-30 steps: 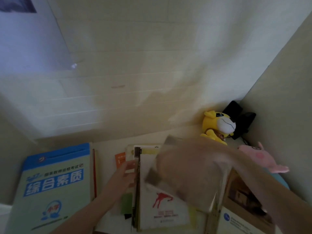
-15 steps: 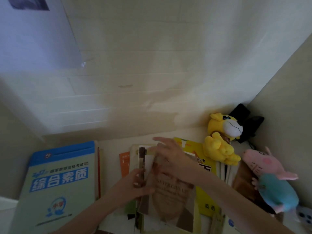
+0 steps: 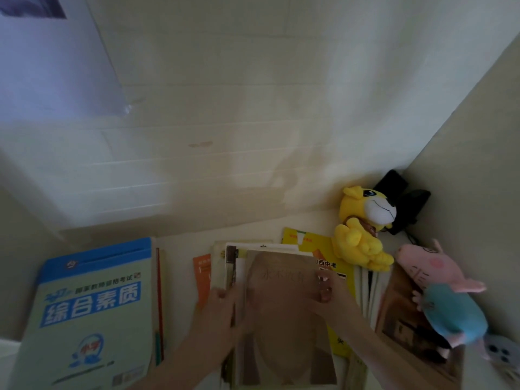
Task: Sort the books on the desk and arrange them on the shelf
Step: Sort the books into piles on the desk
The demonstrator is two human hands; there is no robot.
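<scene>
Book [image 3: 284,319] lies lengthwise, top toward wall [image 3: 253,108], left grip [image 3: 221,312] and right grip [image 3: 330,298] clasping it.

A pale green book [image 3: 92,311] is shown banded in blue, with white characters on blue. A tan-brown book [image 3: 284,319] is seen faintly lettered, with an orange book [image 3: 202,273] and a yellow book [image 3: 289,240]. A yellow plush toy [image 3: 360,237] is marked by a white muzzle; a plush pig [image 3: 447,294] is coloured pink and blue.

Cannot read the title on the brown book [image 3: 281,327]. Cannot count the stack [image 3: 221,263] beneath. Cuts the blue workbook [image 3: 92,305] off below.
</scene>
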